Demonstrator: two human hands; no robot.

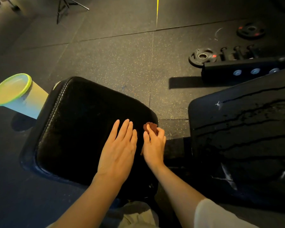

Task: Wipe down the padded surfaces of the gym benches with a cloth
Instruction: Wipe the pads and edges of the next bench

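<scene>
A black padded bench seat [76,122] fills the middle of the view. My left hand [118,150] lies flat on its right part with the fingers straight. Just to its right, at the pad's right edge, my right hand [154,143] grips a small reddish-brown cloth [150,126] that bunches out past the fingertips. A second black pad [247,129] with worn, cracked vinyl and wet streaks stands to the right, across a narrow gap.
A pale bucket [15,94] with a lime-green rim stands on the floor left of the seat. Weight plates [202,56] and a black frame bar [243,69] lie on the speckled rubber floor at the upper right. Tripod legs [64,7] stand at the top.
</scene>
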